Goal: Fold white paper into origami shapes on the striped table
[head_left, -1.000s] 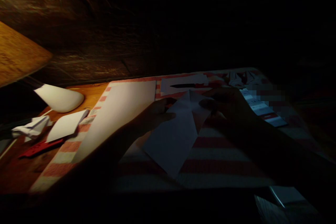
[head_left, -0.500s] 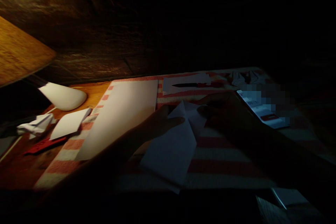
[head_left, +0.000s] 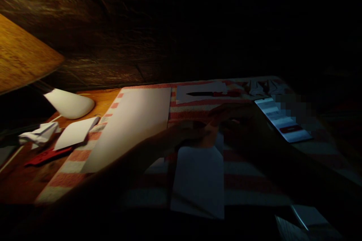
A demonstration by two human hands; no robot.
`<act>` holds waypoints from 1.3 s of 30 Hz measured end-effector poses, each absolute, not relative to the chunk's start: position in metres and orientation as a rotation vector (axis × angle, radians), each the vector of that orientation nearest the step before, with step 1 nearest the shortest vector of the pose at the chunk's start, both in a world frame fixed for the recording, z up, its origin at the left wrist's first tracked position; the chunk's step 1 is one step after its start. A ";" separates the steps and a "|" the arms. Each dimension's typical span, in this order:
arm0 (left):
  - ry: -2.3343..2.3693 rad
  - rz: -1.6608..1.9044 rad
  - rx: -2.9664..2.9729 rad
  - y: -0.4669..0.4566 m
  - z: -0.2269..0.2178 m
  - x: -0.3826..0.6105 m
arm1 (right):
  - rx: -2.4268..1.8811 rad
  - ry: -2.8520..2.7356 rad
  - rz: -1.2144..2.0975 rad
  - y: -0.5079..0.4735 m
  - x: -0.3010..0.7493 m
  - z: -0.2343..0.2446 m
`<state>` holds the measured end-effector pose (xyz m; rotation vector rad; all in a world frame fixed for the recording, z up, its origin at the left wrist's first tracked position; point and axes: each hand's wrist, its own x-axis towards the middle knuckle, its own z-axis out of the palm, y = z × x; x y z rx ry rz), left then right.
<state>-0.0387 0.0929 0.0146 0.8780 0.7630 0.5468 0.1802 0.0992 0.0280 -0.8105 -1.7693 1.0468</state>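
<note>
A folded sheet of white paper [head_left: 199, 175] hangs in shadow in front of me, over the striped cloth. My left hand [head_left: 192, 133] is closed on its upper end, with the fingers dim against the paper. From the other side my right hand [head_left: 230, 115] pinches the same upper end near the fingertips of the left. Darkness hides much of both hands and the exact folds at the top. Left of my hands lies a large white sheet [head_left: 135, 115]. Beyond them, a knife [head_left: 202, 93] with a dark blade and red handle rests on a smaller paper [head_left: 183, 99].
A lit phone [head_left: 283, 120] lies on the striped cloth [head_left: 63, 179] at the right. Folded paper pieces [head_left: 256, 87] stand behind it. On the left are a lamp [head_left: 69, 103], crumpled paper [head_left: 39, 135], a small white sheet [head_left: 75, 133] and a red object [head_left: 48, 156].
The folded paper has turned from slanted to nearly upright and shifted slightly right. My left hand has moved right, closer to the right hand, and both now grip its top.
</note>
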 end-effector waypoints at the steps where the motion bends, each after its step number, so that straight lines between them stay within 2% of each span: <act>1: 0.761 0.514 0.906 0.093 0.012 -0.037 | -0.812 -1.774 1.033 0.099 0.179 0.028; 5: 0.821 0.552 0.962 0.096 0.006 -0.037 | -0.915 -1.592 1.097 0.099 0.173 0.022; 10: 0.980 0.755 0.981 0.101 0.007 -0.039 | -0.855 -1.279 1.506 0.100 0.170 0.012; 13: 1.034 0.870 1.046 0.101 0.007 -0.036 | -0.927 -1.377 1.678 0.099 0.172 0.008; 16: 1.064 0.941 1.103 0.098 0.007 -0.034 | -1.016 -1.586 1.677 0.098 0.172 0.004; 21: 1.121 0.866 1.302 0.095 0.014 -0.038 | -0.924 -1.663 1.783 0.097 0.170 0.000; 30: 1.112 0.800 1.347 0.099 0.021 -0.041 | -0.844 -1.844 1.769 0.091 0.166 -0.006; 39: 1.172 0.922 1.183 0.095 0.020 -0.030 | -1.054 -1.699 1.512 0.089 0.159 0.003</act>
